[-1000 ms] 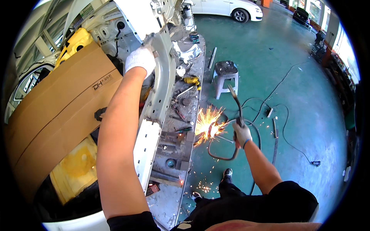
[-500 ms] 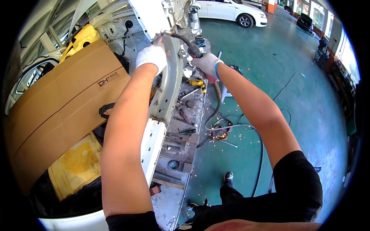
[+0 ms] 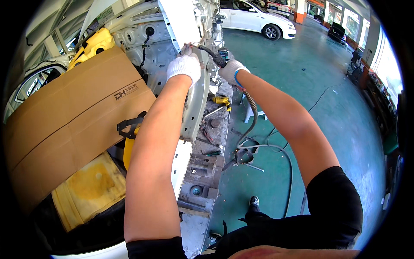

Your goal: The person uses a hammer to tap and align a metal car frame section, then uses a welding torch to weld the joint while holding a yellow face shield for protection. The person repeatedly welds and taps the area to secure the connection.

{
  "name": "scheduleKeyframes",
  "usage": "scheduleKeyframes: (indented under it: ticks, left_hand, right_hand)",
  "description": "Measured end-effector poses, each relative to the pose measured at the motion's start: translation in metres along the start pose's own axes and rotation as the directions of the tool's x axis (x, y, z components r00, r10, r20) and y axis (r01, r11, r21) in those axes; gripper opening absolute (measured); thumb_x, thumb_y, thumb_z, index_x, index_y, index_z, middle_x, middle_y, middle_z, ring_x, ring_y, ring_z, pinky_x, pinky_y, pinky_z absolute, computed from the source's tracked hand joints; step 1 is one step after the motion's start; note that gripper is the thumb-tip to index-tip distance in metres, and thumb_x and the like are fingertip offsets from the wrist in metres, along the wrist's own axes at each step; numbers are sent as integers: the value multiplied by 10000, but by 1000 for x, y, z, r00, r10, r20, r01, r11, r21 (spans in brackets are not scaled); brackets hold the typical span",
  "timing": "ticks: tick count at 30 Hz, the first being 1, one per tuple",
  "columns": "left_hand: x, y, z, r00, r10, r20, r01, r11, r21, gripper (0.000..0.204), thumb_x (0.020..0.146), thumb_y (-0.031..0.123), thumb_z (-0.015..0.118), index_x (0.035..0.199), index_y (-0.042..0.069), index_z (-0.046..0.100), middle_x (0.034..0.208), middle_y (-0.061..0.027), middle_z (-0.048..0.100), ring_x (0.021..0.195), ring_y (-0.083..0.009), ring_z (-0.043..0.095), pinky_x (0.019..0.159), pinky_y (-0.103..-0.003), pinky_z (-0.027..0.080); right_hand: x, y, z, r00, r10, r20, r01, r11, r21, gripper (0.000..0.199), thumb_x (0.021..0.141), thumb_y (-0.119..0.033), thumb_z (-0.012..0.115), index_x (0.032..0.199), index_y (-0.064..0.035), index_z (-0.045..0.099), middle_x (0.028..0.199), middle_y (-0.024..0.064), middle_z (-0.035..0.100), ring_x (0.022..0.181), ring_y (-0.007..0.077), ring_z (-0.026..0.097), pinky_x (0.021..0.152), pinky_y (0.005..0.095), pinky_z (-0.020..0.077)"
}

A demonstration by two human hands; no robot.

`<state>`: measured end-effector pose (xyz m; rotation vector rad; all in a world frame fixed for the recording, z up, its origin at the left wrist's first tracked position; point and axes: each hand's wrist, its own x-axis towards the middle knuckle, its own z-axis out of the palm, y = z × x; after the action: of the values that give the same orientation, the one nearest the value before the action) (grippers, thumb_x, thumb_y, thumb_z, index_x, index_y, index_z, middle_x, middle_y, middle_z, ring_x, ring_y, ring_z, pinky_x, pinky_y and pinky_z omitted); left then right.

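Observation:
A welding torch [image 3: 208, 50], with a black handle and a bent neck, is held in my right hand [image 3: 231, 71], which wears a white glove with a blue cuff edge. Its ribbed hose [image 3: 252, 105] hangs down from that hand. My left hand [image 3: 184, 69], also in a white glove, is closed beside the torch tip, against the upper part of the car's bare metal pillar [image 3: 198, 110]. Its back hides most of the fingers, so what they pinch cannot be made out. The weld spot is hidden too.
A brown cardboard sheet [image 3: 82, 112] covers the car's interior, beside a stained yellow pad [image 3: 88, 190]. Along the metal bench [image 3: 189, 226] lie a yellow power tool [image 3: 221, 101] and hand tools. A cable [image 3: 290, 172] loops over the green floor. A white car [image 3: 258, 19] stands beyond.
The bright sparks scattered across the floor have almost all gone. Both hands stay close together at the pillar; my left hand sits slightly further right in the view, which has shifted a little.

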<state>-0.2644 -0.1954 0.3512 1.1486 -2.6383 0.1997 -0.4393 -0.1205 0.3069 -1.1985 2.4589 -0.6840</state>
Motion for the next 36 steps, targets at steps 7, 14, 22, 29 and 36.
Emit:
scheduleKeyframes:
  ticks: [7, 14, 22, 29, 36]
  left_hand:
    - [3, 4, 1, 1000, -23, -3, 22, 999, -35, 416, 1019, 209, 552, 1372, 19, 660, 1340, -260, 697, 1213, -420, 700, 1036, -529, 563]
    - [3, 5, 0, 995, -79, -52, 74, 992, -101, 390, 1014, 189, 530, 1316, 26, 716, 1350, -248, 696, 1213, -423, 702, 1047, -528, 562]
    - [5, 10, -3, 1000, -22, -2, 21, 998, -52, 400, 1003, 158, 516, 1326, 29, 716, 1343, -244, 702, 1217, -429, 701, 1039, -515, 567]
    - [5, 8, -4, 994, -76, 78, 76, 997, 7, 486, 1024, 149, 488, 1491, 52, 583, 1434, -240, 650, 1291, -415, 659, 1098, -503, 532]
    - [6, 32, -11, 989, -131, 75, 129, 991, 28, 481, 1040, 208, 513, 1503, 88, 568, 1421, -243, 656, 1292, -431, 645, 1111, -513, 513]
  right_hand:
    - [2, -7, 7, 990, -134, -53, 122, 973, -198, 528, 1020, -526, 557, 1245, -98, 770, 1172, 220, 768, 1090, 405, 743, 923, 485, 596]
    - [-10, -25, -2, 999, -37, -31, 31, 984, -178, 444, 991, -375, 567, 1276, -92, 758, 1326, 196, 732, 1212, 376, 718, 1004, 472, 579]
    - [18, -10, 4, 984, -166, -71, 146, 962, -230, 502, 970, -423, 581, 1238, -41, 766, 1309, 219, 736, 1206, 386, 722, 995, 465, 582]
    - [-43, 106, 35, 961, -65, -270, 163, 918, 361, 448, 924, -371, 676, 1225, -40, 675, 928, 180, 763, 847, 333, 756, 803, 437, 595]
    - [-178, 383, 163, 836, 549, -10, -169, 274, 947, 197, 943, -195, 640, 1115, -104, 610, 718, 31, 538, 541, 183, 548, 470, 366, 441]
